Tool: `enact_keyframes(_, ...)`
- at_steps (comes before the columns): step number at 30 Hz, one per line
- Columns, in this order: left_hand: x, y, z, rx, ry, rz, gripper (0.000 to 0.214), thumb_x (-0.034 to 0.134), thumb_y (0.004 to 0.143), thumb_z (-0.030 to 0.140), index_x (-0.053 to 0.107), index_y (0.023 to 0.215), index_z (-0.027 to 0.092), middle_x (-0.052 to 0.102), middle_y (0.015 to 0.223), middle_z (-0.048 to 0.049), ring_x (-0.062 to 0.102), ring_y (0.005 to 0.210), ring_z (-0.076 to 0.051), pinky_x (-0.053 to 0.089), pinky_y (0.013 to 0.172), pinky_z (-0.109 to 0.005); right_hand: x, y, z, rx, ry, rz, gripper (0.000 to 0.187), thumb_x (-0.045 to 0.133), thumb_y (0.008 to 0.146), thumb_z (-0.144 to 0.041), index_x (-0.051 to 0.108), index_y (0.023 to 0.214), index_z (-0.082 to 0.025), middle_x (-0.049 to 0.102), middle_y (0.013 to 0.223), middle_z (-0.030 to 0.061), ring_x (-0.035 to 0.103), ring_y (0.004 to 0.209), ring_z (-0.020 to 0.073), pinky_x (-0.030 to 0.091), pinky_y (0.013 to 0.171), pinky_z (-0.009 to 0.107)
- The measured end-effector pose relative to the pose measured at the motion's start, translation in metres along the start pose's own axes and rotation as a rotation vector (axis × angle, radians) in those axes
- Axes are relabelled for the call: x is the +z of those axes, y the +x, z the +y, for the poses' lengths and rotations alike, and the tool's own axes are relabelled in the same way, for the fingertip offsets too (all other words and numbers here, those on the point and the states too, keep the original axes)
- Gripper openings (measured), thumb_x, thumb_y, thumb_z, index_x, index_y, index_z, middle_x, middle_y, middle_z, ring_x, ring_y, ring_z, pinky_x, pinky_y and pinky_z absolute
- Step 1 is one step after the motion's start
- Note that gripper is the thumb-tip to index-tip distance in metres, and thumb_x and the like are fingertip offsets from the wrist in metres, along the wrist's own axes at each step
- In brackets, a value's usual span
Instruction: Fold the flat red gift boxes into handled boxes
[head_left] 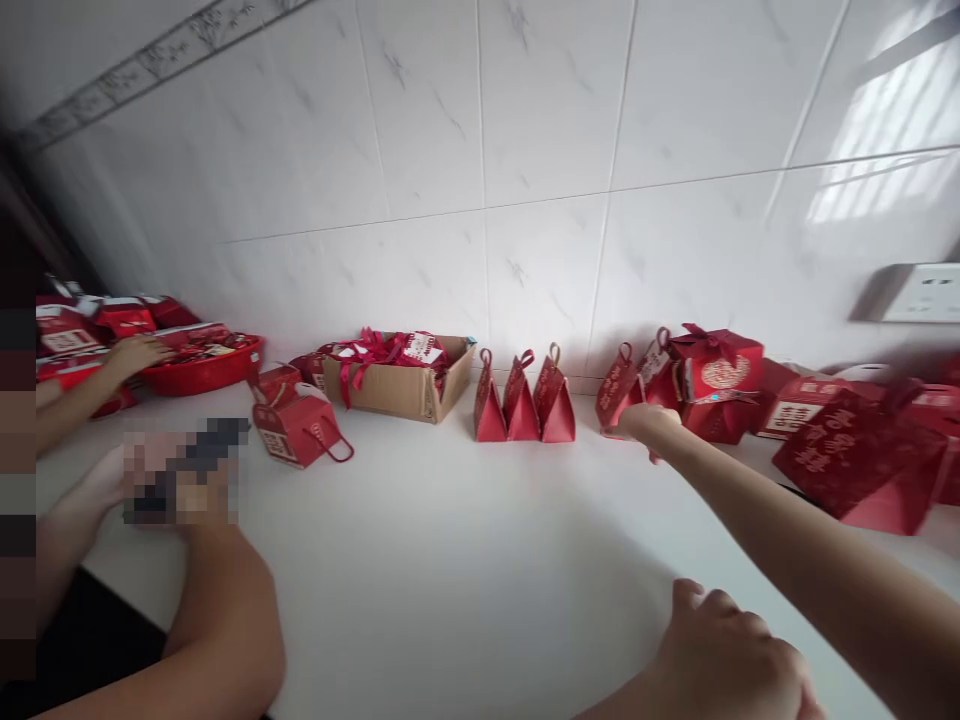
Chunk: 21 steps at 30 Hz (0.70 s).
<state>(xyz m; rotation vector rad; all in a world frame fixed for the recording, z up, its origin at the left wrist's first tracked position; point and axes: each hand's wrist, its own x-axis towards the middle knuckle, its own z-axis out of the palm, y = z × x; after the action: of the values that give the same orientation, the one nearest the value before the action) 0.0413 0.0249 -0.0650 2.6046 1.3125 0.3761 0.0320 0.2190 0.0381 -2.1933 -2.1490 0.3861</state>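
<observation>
My right hand (649, 424) reaches far across the white table (450, 560). Its fingers are closed on the lower corner of a small red pyramid gift box (618, 392) that stands near the wall. Beside that box stand another tagged red box (654, 368) and a larger red cube box with a bow (718, 382). My left hand (724, 662) rests near the front edge, curled into a fist with nothing visible in it.
Three red pyramid boxes (523, 400) stand in a row at the wall. A cardboard carton (405, 385) holds ribboned boxes; a tipped red box (296, 430) lies by it. Another person's arms (217, 610) hold a blurred object at left. A further hand (135, 355) touches a red basket (202, 368). Large red boxes (862, 460) crowd the right.
</observation>
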Motion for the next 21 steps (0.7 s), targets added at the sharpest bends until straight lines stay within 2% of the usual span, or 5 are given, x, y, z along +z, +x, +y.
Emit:
enact_keyframes(3,0.001,0.001,0.0,0.008,0.007,-0.004,0.017,0.052,0.081,0.026,0.064,0.076,0.016,0.071,0.075,-0.0063,0.062,0.084,-0.022,0.043,0.089,-0.036,0.001,-0.017,-0.027,-0.155,0.038,0.013,0.042,0.071,0.079,-0.049,0.068,0.098,-0.011,0.071,0.094,0.0178,0.069,0.099,0.0366,0.051,0.084,0.046)
enact_keyframes(7,-0.001,0.0,-0.003,-0.001,-0.016,0.066,0.016,0.05,0.082,0.024,0.057,0.069,0.017,0.069,0.072,-0.0056,0.061,0.079,-0.02,0.044,0.078,-0.033,0.001,-0.026,-0.064,-0.242,0.155,0.13,0.057,0.053,0.089,-0.056,0.057,0.12,-0.008,0.064,0.115,0.0231,0.06,0.116,0.0377,0.046,0.092,0.048)
enact_keyframes(11,-0.003,-0.002,-0.009,0.022,-0.043,0.125,0.014,0.052,0.082,0.028,0.059,0.081,0.016,0.07,0.084,-0.0067,0.062,0.082,-0.022,0.046,0.074,-0.035,0.0,-0.018,-0.078,-0.212,0.305,0.172,0.04,0.049,0.094,-0.037,0.058,0.118,-0.007,0.057,0.126,0.0265,0.057,0.12,0.0399,0.045,0.095,0.05)
enact_keyframes(17,0.002,-0.001,-0.017,-0.08,-0.072,0.099,0.022,0.05,0.083,0.025,0.067,0.092,0.014,0.072,0.085,-0.0095,0.064,0.089,-0.025,0.05,0.089,-0.043,0.002,-0.005,-0.037,-0.152,0.643,0.158,0.018,0.055,0.084,-0.014,0.062,0.1,-0.008,0.066,0.108,0.0248,0.063,0.108,0.0407,0.048,0.091,0.053)
enact_keyframes(21,0.001,-0.004,-0.019,-0.117,-0.154,0.333,0.051,0.054,0.08,0.027,0.054,0.127,0.008,0.064,0.118,-0.0198,0.058,0.112,-0.034,0.049,0.095,-0.051,0.006,-0.017,0.014,-0.147,0.987,0.122,0.011,0.047,0.091,-0.017,0.058,0.089,-0.015,0.069,0.093,0.015,0.072,0.085,0.027,0.059,0.076,0.04)
